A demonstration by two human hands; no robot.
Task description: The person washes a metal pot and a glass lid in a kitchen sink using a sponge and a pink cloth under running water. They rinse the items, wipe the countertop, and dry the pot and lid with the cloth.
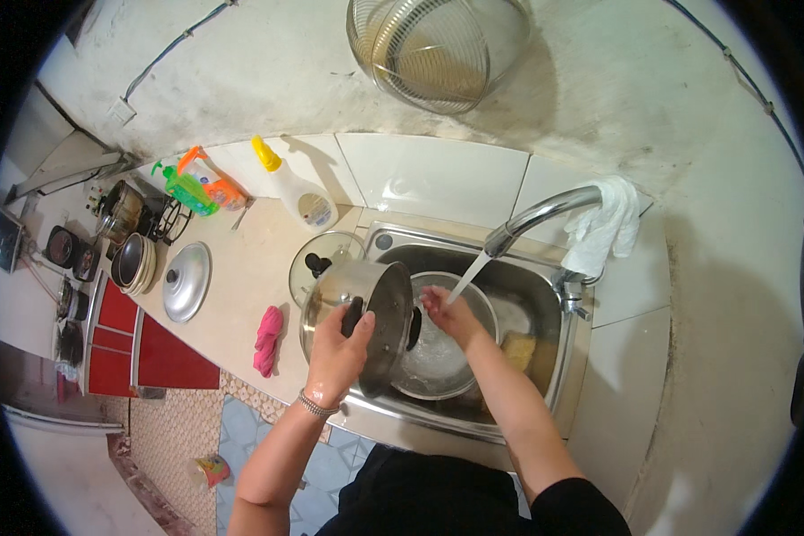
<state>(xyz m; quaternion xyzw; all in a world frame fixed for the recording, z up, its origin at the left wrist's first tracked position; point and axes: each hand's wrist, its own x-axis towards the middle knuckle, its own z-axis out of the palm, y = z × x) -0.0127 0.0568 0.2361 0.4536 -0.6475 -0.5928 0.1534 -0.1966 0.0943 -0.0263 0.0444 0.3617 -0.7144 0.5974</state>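
My left hand (340,352) grips a black side handle of a stainless steel pot (387,315), which is tipped on its side over the sink's left edge. Under the running chrome faucet (543,214) is my right hand (447,312), wet, fingers slightly curled and apart, holding nothing that I can see. Below it a round metal basin (435,362) stands in the stainless steel sink (557,375) with water in it. A yellow sponge (518,351) lies in the sink to the right of the basin. The pot's interior is mostly turned away.
A glass lid (301,275) lies behind the pot. Left on the counter are a twisted pink cloth (268,340), a metal lid (186,281) and stacked bowls (134,262). Spray bottles (301,191) stand along the wall. A white cloth (603,224) hangs over the faucet; a wire basket (435,57) hangs above.
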